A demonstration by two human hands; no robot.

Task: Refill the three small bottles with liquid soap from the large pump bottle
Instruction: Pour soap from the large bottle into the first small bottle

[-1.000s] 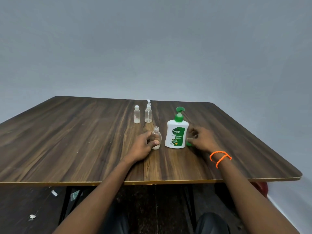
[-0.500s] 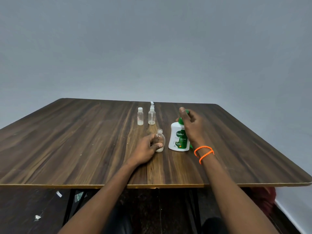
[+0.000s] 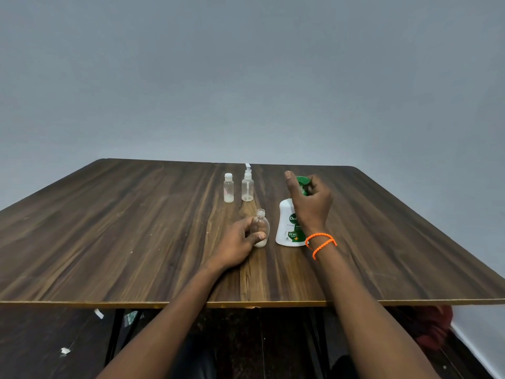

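A person's view down over a dark wood-grain counter [image 3: 136,242] set against a plain grey wall [image 3: 246,77]; both bare forearms reach in from the bottom of the frame.

The left hand [image 3: 235,242] rests on the counter near its middle, its grip closed around a small clear bottle [image 3: 261,228] — thumb across the front, fingers behind. That bottle stands upright with no cap on its neck and a little white liquid at its base.

Just to its right stands the large pump bottle [image 3: 287,228], white with a green label and a green pump head [image 3: 303,181]. The right hand [image 3: 308,206] is raised over it, fingers curled around the pump head and neck, index finger pointing up beside the nozzle. The hand covers much of the label. Its grip is closed on the pump top; whether it is pressing down cannot be told. An orange bracelet [image 3: 321,243] loops twice around the right wrist.

Farther back on the counter, well apart from the hands, two more small clear bottles stand side by side: a capped bottle [image 3: 228,191] on the left with white liquid at the bottom, and a spray-top bottle [image 3: 247,187] on the right, nearly empty.

Below the counter's near edge lies a dark floor [image 3: 54,337] with a few scraps of litter.
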